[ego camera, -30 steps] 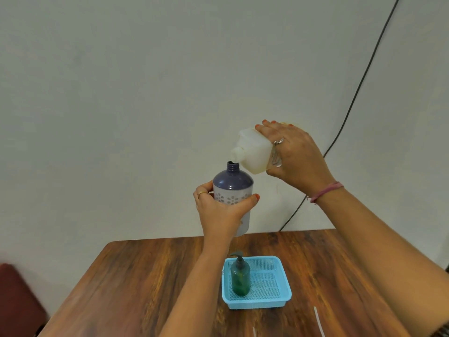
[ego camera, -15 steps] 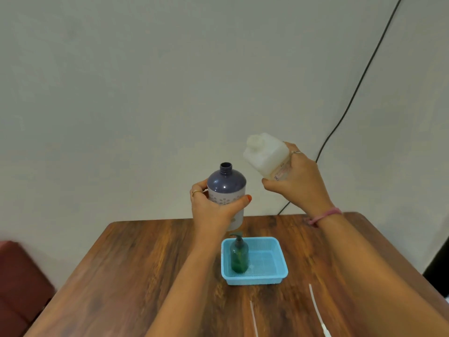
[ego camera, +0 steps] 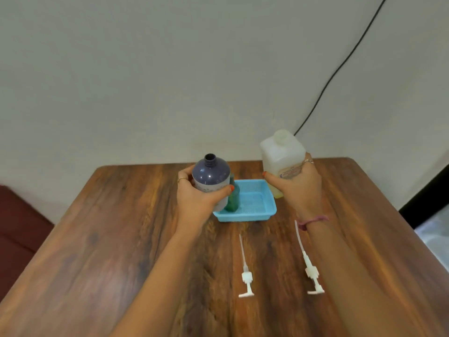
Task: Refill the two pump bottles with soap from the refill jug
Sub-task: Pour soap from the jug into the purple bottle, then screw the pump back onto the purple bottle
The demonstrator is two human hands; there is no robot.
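My left hand [ego camera: 195, 198] grips a purple bottle [ego camera: 211, 176] with an open neck, held upright above the table's middle. My right hand [ego camera: 297, 188] holds the white refill jug [ego camera: 281, 154] upright, uncapped, to the right of the purple bottle and apart from it. A green pump bottle [ego camera: 233, 200] stands in the blue basket [ego camera: 257, 212], partly hidden behind the purple bottle. Two white pump heads lie on the table: one pump [ego camera: 246, 271] near the middle, the other pump [ego camera: 308, 261] beside my right forearm.
The wooden table [ego camera: 109, 239] ends at a pale wall behind. A black cable [ego camera: 340, 66] runs down the wall at the right. A dark red seat [ego camera: 17, 227] sits off the table's left edge.
The jug has swung from tipped over the purple bottle's neck back to upright and moved right. Both hands have lowered toward the table, and the view has tilted down.
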